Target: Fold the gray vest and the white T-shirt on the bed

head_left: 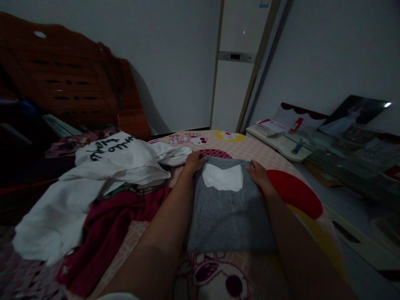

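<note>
A grey top with a white patch at its neck lies folded into a neat rectangle in front of me. At its far left corner, my left hand is closed with the fingers curled on the cloth edge. My right hand pinches the far right corner, its fingertips on the grey fabric. To the left of my left arm is a loose heap with a white shirt bearing black lettering and a dark red garment partly under it.
A patterned cloth covers the rounded surface under the clothes. Beyond the heap stands a carved wooden chair back. On the right, a glass-topped stand holds papers and a picture. A tall white cabinet unit stands against the wall.
</note>
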A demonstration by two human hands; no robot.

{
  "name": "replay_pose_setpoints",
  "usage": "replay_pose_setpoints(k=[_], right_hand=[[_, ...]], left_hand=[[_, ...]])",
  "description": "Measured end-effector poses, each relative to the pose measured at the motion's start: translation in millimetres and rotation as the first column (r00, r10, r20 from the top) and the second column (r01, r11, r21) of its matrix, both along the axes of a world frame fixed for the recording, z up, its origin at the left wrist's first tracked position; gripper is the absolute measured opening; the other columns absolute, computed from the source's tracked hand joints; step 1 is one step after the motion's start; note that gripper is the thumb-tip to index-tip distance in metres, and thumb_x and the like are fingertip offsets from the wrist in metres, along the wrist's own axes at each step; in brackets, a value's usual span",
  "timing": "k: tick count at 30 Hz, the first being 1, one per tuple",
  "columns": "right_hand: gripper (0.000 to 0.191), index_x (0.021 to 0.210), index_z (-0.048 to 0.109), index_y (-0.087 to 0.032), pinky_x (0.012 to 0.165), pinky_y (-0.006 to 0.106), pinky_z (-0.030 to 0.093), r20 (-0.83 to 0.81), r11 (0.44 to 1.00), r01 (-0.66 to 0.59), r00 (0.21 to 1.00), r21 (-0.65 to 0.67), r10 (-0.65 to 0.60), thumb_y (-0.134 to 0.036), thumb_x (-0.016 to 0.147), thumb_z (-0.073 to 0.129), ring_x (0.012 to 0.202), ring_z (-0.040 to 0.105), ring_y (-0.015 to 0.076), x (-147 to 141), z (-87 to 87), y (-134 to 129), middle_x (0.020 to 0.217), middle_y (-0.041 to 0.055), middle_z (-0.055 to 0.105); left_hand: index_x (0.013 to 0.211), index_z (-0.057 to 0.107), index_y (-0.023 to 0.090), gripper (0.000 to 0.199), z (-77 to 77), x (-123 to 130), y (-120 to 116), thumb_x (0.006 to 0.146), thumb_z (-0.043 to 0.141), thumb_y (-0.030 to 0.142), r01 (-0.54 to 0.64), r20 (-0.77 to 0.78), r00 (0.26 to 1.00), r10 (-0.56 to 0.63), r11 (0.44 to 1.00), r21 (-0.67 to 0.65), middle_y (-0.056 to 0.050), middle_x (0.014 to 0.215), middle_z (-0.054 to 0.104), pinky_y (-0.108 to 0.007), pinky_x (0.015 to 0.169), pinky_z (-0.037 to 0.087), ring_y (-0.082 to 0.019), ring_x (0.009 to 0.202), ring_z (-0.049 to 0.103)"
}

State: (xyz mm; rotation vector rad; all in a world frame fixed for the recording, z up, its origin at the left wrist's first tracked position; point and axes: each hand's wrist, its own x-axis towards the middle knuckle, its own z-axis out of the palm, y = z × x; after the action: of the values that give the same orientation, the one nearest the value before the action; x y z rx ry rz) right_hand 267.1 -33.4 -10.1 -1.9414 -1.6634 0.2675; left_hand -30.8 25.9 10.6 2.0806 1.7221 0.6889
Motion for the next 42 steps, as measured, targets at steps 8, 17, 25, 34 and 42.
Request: replay_pose_setpoints(k=[8,17,25,34,42], right_hand=[[0.047,0.126,0.056,-0.009,0.109,0.042,0.034,0.165,1.000,0.005,0.986,0.029,-0.009,-0.035,0.088,0.053,0.129,0.048,0.0315,3,-17.6,13,0.134,0.0207,0.057],[0.026,0.102,0.066,-0.014,0.092,0.035,0.046,-0.024,0.995,-0.006,1.000,0.099,0.008,-0.025,0.080,0.061,0.100,0.064,0.0229,7,-15.7,13,0.106,0.0113,0.071],[0.033,0.102,0.071,-0.016,0.096,0.037,0.049,-0.499,0.991,0.009,0.865,0.131,0.058,-0.019,0.069,0.067,0.103,0.066,0.0218,15,1.1,-6,0.111,0.0095,0.072],[0.014,0.070,0.070,-0.018,0.067,0.030,0.052,-0.662,0.972,-0.228,0.737,-0.056,0.135,-0.030,0.064,0.070,0.066,0.064,0.0177,19,19.0,-79,0.069,0.0030,0.071],[0.018,0.057,0.063,-0.019,0.085,0.034,0.047,-0.332,0.989,-0.118,0.933,0.090,0.142,-0.034,0.065,0.069,0.092,0.065,0.0241,-1,4.5,-103,0.095,0.0078,0.072]], left_hand=[[0.101,0.071,0.015,0.028,3.2,4,0,0.080,0.068,0.034,-0.010,-0.155,0.988,0.002,0.999,-0.047,-0.010,0.107,0.071,-0.027,0.079,0.045,-0.023,0.096,0.064],[0.098,0.070,0.014,0.026,0.8,4,2,0.075,0.070,0.024,-0.037,-0.036,0.999,0.036,0.999,-0.026,-0.008,0.097,0.072,-0.027,0.075,0.045,-0.020,0.087,0.063],[0.091,0.072,0.015,0.019,35.0,15,-13,0.078,0.060,0.021,0.047,0.183,0.979,-0.090,0.973,0.227,-0.005,0.086,0.072,-0.026,0.077,0.046,-0.016,0.078,0.062],[0.065,0.068,0.017,0.018,41.6,-2,-70,0.078,0.058,0.024,0.192,-0.018,0.981,-0.192,0.981,-0.028,-0.002,0.059,0.065,-0.023,0.061,0.042,-0.016,0.063,0.060],[0.076,0.069,0.018,0.023,9.9,-19,-116,0.075,0.064,0.040,0.137,0.148,0.983,-0.111,0.975,-0.176,-0.002,0.068,0.068,-0.024,0.058,0.044,-0.018,0.064,0.063]])
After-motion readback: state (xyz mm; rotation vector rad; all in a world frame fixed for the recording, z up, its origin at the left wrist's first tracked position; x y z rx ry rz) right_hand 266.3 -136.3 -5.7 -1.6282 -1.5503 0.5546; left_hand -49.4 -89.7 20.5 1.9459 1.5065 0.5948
